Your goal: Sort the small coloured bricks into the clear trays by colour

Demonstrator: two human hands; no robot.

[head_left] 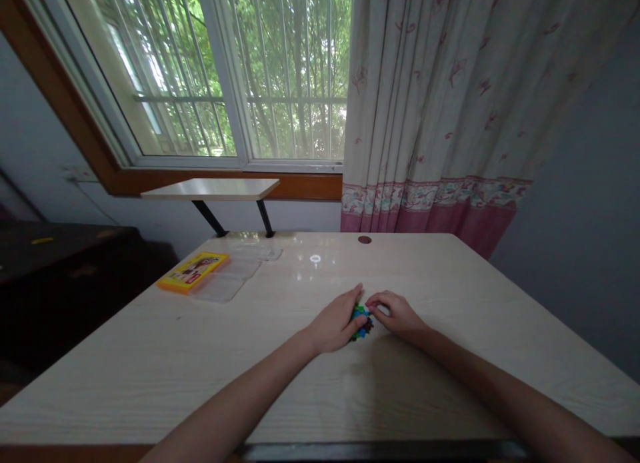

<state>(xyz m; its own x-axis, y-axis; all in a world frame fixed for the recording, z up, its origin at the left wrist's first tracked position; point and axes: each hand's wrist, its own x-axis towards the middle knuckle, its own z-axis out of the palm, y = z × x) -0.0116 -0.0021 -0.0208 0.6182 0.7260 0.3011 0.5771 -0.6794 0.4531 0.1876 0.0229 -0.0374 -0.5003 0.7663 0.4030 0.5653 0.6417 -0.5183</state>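
Observation:
My left hand (336,323) is curved around a cluster of small blue, green and dark plastic pieces (363,331) on the table. Its thumb lies across the cluster, and its fingers are behind it. Part of the cluster is hidden under that hand. At the cluster's upper right, my right hand (397,313) is bent with thumb and fingertips pinched together. Whatever lies between those fingertips is too small to make out.
A yellow and orange box (194,272) lies at the table's left, beside clear plastic sheets or trays (233,276). A small white ring (315,258) is further back. Behind stands a raised shelf (215,188) on black legs. The pale table (200,370) has a round cable hole (365,240).

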